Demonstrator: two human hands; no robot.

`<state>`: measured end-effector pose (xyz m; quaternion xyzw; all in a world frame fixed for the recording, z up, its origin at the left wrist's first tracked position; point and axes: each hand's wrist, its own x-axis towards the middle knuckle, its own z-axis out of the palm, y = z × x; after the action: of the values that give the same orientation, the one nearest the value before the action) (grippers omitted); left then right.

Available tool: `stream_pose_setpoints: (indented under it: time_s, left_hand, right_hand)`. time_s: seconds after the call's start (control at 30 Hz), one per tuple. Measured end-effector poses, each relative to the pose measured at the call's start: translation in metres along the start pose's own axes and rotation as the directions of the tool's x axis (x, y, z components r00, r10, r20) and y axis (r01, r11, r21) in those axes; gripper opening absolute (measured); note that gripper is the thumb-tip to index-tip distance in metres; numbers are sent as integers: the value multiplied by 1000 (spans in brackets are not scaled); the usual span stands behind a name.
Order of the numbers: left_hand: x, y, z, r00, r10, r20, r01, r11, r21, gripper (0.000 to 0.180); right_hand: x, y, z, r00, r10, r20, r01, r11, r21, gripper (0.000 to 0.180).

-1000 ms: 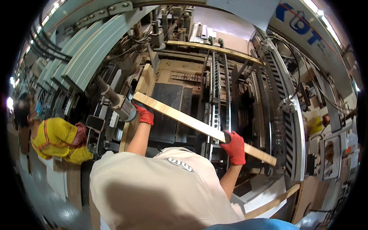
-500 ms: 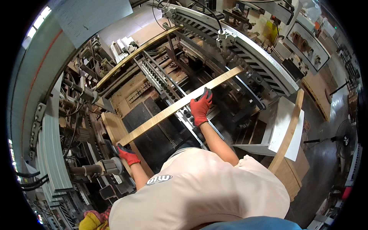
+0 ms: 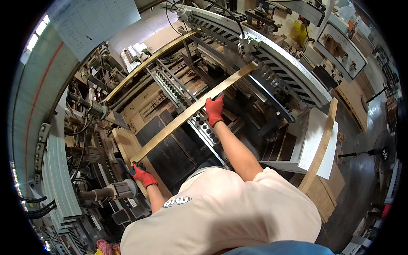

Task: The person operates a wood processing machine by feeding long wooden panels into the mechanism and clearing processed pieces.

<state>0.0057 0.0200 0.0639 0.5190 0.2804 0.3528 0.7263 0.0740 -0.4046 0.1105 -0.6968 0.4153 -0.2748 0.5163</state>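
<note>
A long, pale wooden strip (image 3: 187,112) lies slantwise across the machine bed in front of me, its far end at the upper right. My left hand (image 3: 144,175), in a red glove with dark fingertips, is closed at the strip's near-left end. My right hand (image 3: 215,111), gloved the same way, is closed against the strip's near edge, right of its middle; some of its fingers are hidden. Under the strip runs a metal rail with a row of black round pads (image 3: 203,126). Wooden boards (image 3: 123,142) lie beneath the strip's left end.
Another wooden strip (image 3: 148,61) spans the machine's far side. A striped metal beam (image 3: 272,59) crosses the upper right. To my right, a wooden strip (image 3: 323,146) leans over a white panel (image 3: 325,148). A motor-like cylinder (image 3: 123,189) stands near my left forearm.
The strip has shifted away from me and leftward at its far end. My right hand has moved left and away, its fingers now drawn in at the near edge. My left hand has barely moved.
</note>
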Motion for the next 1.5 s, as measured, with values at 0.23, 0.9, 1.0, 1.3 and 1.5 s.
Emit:
stream_pose_setpoints:
  time_s: [0.23,0.9,1.0,1.3,1.5]
  left_hand:
    - [-10,17,3,982,24,-186,-2,994,113,32]
    - [41,-37,-19,978,203,52,-209,958,198,33]
    - [38,-36,-19,962,250,106,-267,940,212,33]
    - [24,-13,-40,973,227,32,-204,793,574,65]
    - [5,-1,-2,986,162,-47,-129,905,406,80]
  right_hand:
    - [-15,-1,-1,978,-208,0,206,966,156,65]
    - [0,13,2,978,-201,50,192,971,144,73]
    - [-1,14,0,972,-230,49,217,956,196,75]
    - [-5,9,3,966,-161,202,175,983,-53,54]
    - [55,61,11,972,-232,27,232,946,-228,65]
